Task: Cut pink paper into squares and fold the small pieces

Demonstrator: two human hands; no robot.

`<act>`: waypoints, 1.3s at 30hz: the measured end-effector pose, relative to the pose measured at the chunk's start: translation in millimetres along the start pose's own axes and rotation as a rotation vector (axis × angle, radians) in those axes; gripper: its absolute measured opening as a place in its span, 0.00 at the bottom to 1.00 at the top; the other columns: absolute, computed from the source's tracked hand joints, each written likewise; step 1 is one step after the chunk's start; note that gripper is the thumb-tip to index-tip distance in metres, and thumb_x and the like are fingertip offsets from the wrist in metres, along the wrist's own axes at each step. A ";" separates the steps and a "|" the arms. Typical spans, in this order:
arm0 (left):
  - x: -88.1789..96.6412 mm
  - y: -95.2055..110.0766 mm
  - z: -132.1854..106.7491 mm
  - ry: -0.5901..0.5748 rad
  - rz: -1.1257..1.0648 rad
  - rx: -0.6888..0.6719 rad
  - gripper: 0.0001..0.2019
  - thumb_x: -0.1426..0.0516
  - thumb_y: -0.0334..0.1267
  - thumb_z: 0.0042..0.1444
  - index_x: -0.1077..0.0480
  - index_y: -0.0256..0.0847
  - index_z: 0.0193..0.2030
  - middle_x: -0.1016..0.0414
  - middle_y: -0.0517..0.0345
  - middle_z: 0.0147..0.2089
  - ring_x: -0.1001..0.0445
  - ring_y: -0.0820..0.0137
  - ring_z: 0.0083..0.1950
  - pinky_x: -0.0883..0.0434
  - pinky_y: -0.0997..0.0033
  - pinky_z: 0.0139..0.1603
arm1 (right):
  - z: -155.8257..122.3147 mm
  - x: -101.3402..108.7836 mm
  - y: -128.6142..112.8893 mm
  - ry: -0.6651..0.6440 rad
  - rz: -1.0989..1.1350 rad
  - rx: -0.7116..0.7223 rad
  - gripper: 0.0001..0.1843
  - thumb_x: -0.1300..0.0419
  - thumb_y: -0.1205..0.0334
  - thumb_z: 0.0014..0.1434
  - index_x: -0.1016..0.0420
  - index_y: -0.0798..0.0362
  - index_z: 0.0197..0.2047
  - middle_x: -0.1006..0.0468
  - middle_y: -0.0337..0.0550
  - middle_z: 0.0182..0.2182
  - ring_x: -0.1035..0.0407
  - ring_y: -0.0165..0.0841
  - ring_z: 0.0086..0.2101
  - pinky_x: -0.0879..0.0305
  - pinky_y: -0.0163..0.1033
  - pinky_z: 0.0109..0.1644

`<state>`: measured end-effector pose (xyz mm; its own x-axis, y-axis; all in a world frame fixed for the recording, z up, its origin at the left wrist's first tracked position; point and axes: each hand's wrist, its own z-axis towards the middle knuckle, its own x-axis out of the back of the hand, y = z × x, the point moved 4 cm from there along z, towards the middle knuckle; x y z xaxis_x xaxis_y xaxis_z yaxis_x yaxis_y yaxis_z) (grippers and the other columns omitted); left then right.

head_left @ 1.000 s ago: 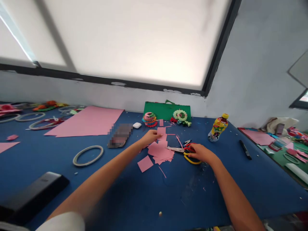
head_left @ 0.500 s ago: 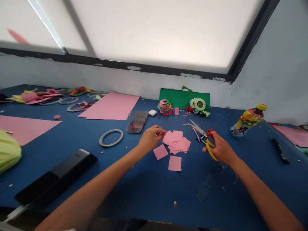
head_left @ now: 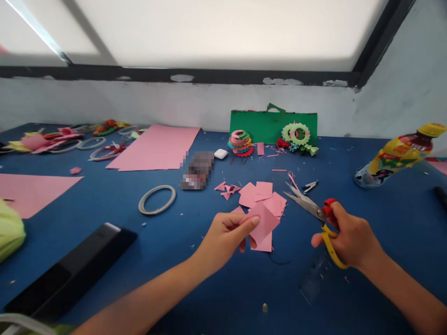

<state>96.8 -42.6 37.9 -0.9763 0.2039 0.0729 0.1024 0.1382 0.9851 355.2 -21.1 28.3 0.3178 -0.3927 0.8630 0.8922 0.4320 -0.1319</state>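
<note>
Between thumb and fingers, my left hand (head_left: pixel 228 235) pinches a pink paper square (head_left: pixel 264 220), held tilted above the table. Beneath and behind it lies a loose pile of pink paper squares (head_left: pixel 248 194). My right hand (head_left: pixel 352 235) has its fingers in the red and yellow handles of a pair of scissors (head_left: pixel 309 204). The blades are slightly parted and point up and left, to the right of the pile, with no paper between them. Small pink paper scraps (head_left: pixel 227 190) are left of the pile.
A tape roll (head_left: pixel 157 200), a blurred phone (head_left: pixel 197 171) and a black power bank (head_left: pixel 71 267) lie to the left. Large pink sheets (head_left: pixel 157 148) are behind. Paper rings (head_left: pixel 296 134) and a green board (head_left: pixel 256 122) stand at the back; a drink bottle (head_left: pixel 398 156) leans at right.
My left hand has moved toward me and right, and now holds up a pink square; the scraps behind it have come into view. The scissors stay in my right hand, and the camera view has shifted.
</note>
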 end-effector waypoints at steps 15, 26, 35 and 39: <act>1.6 2.7 -6.6 0.065 0.016 -0.054 0.10 0.36 0.42 0.45 0.24 0.37 0.29 0.29 0.58 0.24 0.35 0.74 0.24 0.36 0.77 0.22 | -4.9 2.6 -9.5 0.009 -0.090 0.126 0.27 0.50 0.34 0.53 0.40 0.52 0.36 0.37 0.34 0.16 0.35 0.32 0.17 0.45 0.34 0.23; 5.2 16.1 -6.2 0.115 0.082 -0.302 0.02 0.39 0.30 0.46 0.25 0.40 0.27 0.30 0.56 0.32 0.30 0.71 0.33 0.32 0.73 0.31 | -4.1 1.1 -9.1 -0.029 -0.094 0.125 0.27 0.49 0.33 0.52 0.40 0.52 0.36 0.37 0.34 0.16 0.36 0.32 0.17 0.45 0.35 0.24; 14.1 15.8 -11.9 0.250 0.285 -0.763 0.09 0.40 0.25 0.50 0.25 0.44 0.30 0.33 0.54 0.50 0.32 0.65 0.49 0.32 0.68 0.41 | -0.2 -5.9 3.4 -0.132 -0.096 -0.061 0.28 0.50 0.32 0.51 0.37 0.50 0.37 0.28 0.39 0.20 0.29 0.40 0.21 0.43 0.37 0.23; 13.1 18.4 -14.1 0.237 0.304 -0.830 0.09 0.41 0.25 0.51 0.26 0.45 0.31 0.32 0.54 0.51 0.32 0.65 0.50 0.32 0.67 0.42 | 1.4 -16.4 19.5 -0.299 -0.197 -0.174 0.28 0.47 0.33 0.50 0.33 0.49 0.41 0.25 0.42 0.23 0.29 0.42 0.22 0.45 0.38 0.22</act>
<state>83.2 -51.0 59.2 -0.9526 -0.0997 0.2873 0.2812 -0.6484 0.7075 366.9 -5.1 12.2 0.0501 -0.1896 0.9806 0.9761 0.2174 -0.0078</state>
